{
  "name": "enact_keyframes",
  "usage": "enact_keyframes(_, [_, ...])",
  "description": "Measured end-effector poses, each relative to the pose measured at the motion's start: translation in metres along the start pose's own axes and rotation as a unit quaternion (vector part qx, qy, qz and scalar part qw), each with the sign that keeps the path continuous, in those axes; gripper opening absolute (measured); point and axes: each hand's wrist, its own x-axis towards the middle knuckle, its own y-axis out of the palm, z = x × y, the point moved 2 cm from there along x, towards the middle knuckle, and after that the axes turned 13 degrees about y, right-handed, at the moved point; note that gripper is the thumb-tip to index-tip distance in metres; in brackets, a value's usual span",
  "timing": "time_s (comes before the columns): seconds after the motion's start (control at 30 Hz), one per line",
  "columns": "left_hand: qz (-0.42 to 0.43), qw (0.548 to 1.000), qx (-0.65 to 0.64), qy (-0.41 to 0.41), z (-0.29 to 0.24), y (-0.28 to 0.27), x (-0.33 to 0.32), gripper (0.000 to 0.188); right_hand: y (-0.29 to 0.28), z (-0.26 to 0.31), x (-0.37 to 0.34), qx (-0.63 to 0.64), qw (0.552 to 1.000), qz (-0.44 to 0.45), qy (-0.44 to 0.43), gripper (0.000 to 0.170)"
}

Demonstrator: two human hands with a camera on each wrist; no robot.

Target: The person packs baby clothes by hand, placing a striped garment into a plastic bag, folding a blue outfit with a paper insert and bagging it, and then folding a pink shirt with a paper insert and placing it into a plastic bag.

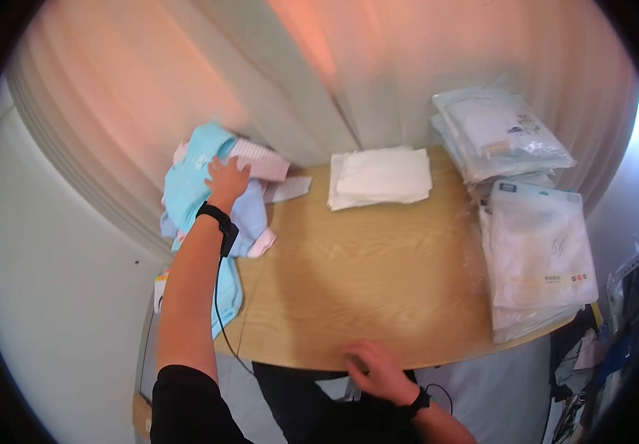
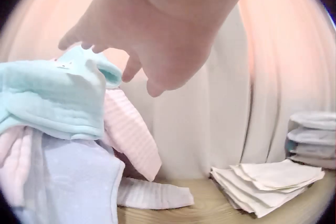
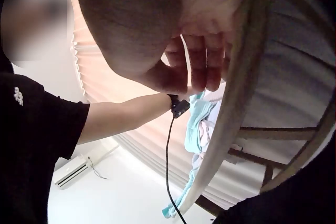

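Observation:
My left hand (image 1: 228, 180) reaches over a heap of small clothes at the table's left, fingers spread at the upper part of a turquoise garment (image 1: 186, 189). In the left wrist view its fingertips overlap that garment's top edge. Beneath and beside the turquoise piece lie a pale blue garment (image 2: 79, 176), a pink striped garment (image 2: 131, 132) and a lighter striped piece (image 2: 155, 194). My right hand (image 1: 380, 372) is at the table's front edge, fingers loosely bent, with nothing held, as the right wrist view also shows.
A stack of white folded cloths (image 1: 382, 177) lies at the back middle of the wooden table (image 1: 364, 281). Plastic-bagged clothes (image 1: 504, 133) are piled at the back right, with more white packages (image 1: 542, 255) in front. A curtain (image 1: 379, 66) hangs behind; a cable (image 1: 219, 311) trails from the left wrist.

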Motion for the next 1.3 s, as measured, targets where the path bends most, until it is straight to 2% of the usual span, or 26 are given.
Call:
enact_keyframes(0.07, [0.032,0.996,0.060,-0.050,-0.001,0.016,0.026,0.065,-0.001,-0.002,0.001,0.040,0.999,-0.001,0.008,0.028])
enact_keyframes(0.13, [0.067,0.988,0.063,-0.125,0.017,0.026,0.049,0.065,-0.001,-0.009,0.001,0.043,0.999,-0.001,0.009,0.030])
enact_keyframes(0.2, [0.136,0.980,0.007,-0.142,0.048,0.030,0.069,0.066,0.000,-0.011,0.000,0.048,0.999,-0.007,0.007,0.031])
enact_keyframes(0.27, [0.089,0.988,-0.024,-0.123,0.052,0.015,0.060,0.065,-0.003,-0.008,-0.001,0.057,0.998,0.001,0.029,0.031])
enact_keyframes(0.33, [-0.042,0.998,-0.023,-0.035,0.042,-0.004,0.041,0.061,0.001,-0.011,-0.001,0.062,0.998,0.000,0.029,0.031])
enact_keyframes(0.4, [-0.179,0.981,-0.053,0.054,0.027,-0.027,0.024,0.058,-0.002,-0.010,0.001,0.070,0.997,0.003,0.026,0.030])
enact_keyframes(0.43, [-0.212,0.964,-0.150,0.053,0.021,-0.043,0.009,0.055,-0.003,-0.009,0.000,0.073,0.997,0.011,0.024,0.030])
enact_keyframes(0.5, [-0.272,0.900,-0.336,0.052,0.005,-0.086,-0.030,0.049,-0.007,-0.006,0.001,0.112,0.993,0.012,0.048,0.028])
enact_keyframes(0.53, [-0.326,0.818,-0.472,0.035,0.000,-0.108,-0.054,0.049,-0.007,-0.005,0.001,0.133,0.989,0.011,0.060,0.027])
enact_keyframes(0.57, [-0.370,0.714,-0.594,0.018,-0.005,-0.125,-0.088,0.048,-0.002,-0.015,-0.003,0.119,0.991,0.023,0.063,0.034])
enact_keyframes(0.6, [-0.404,0.589,-0.700,0.002,-0.008,-0.129,-0.122,0.047,-0.001,-0.014,-0.005,0.153,0.985,0.022,0.071,0.042])
enact_keyframes(0.67, [-0.293,0.560,-0.772,-0.069,-0.018,-0.091,-0.180,0.048,-0.005,-0.011,0.000,0.213,0.973,0.014,0.087,0.058])
enact_keyframes(0.7, [-0.228,0.548,-0.794,-0.132,-0.047,-0.077,-0.220,0.049,-0.007,-0.012,-0.002,0.314,0.943,0.019,0.103,0.066])
enact_keyframes(0.73, [-0.136,0.515,-0.836,-0.132,-0.050,-0.037,-0.260,0.056,-0.007,-0.014,-0.004,0.413,0.903,0.021,0.120,0.075])
enact_keyframes(0.77, [-0.103,0.520,-0.829,-0.181,-0.093,-0.054,-0.297,0.071,-0.008,-0.014,-0.004,0.507,0.851,0.020,0.136,0.084])
enact_keyframes(0.8, [-0.012,0.539,-0.808,-0.237,-0.100,-0.029,-0.323,0.080,-0.011,-0.009,-0.005,0.481,0.865,0.002,0.139,0.087])
enact_keyframes(0.83, [0.028,0.521,-0.815,-0.250,-0.111,-0.018,-0.348,0.080,-0.018,-0.001,-0.008,0.453,0.879,-0.017,0.147,0.090])
enact_keyframes(0.87, [0.064,0.533,-0.811,-0.232,-0.116,-0.008,-0.368,0.082,-0.023,0.002,-0.014,0.424,0.891,-0.037,0.158,0.093])
enact_keyframes(0.9, [0.061,0.559,-0.807,-0.183,-0.118,0.000,-0.384,0.083,-0.023,-0.004,-0.019,0.360,0.916,-0.052,0.169,0.090])
enact_keyframes(0.93, [0.062,0.581,-0.801,-0.132,-0.121,0.006,-0.398,0.083,-0.025,-0.003,-0.029,0.361,0.911,-0.057,0.190,0.090])
enact_keyframes(1.03, [0.131,0.620,-0.767,-0.102,-0.119,-0.014,-0.411,0.080,-0.034,0.012,-0.045,0.354,0.901,-0.085,0.236,0.083])
enact_keyframes(1.13, [0.128,0.674,-0.720,-0.108,-0.103,-0.012,-0.415,0.076,-0.031,0.011,-0.054,0.366,0.889,-0.182,0.206,0.085])
enact_keyframes(1.17, [0.127,0.689,-0.707,-0.100,-0.098,-0.019,-0.413,0.072,-0.032,0.010,-0.056,0.262,0.914,-0.247,0.186,0.081])
enact_keyframes(1.23, [0.089,0.795,-0.599,-0.024,-0.088,-0.029,-0.410,0.067,-0.036,0.012,-0.059,0.045,0.920,-0.366,0.137,0.075])
enact_keyframes(1.27, [0.069,0.839,-0.540,0.015,-0.085,-0.033,-0.407,0.065,-0.039,0.018,-0.055,-0.096,0.930,-0.336,0.113,0.070])
enact_keyframes(1.3, [0.086,0.865,-0.491,0.058,-0.085,-0.037,-0.403,0.064,-0.045,0.029,-0.048,-0.235,0.921,-0.299,0.089,0.064])
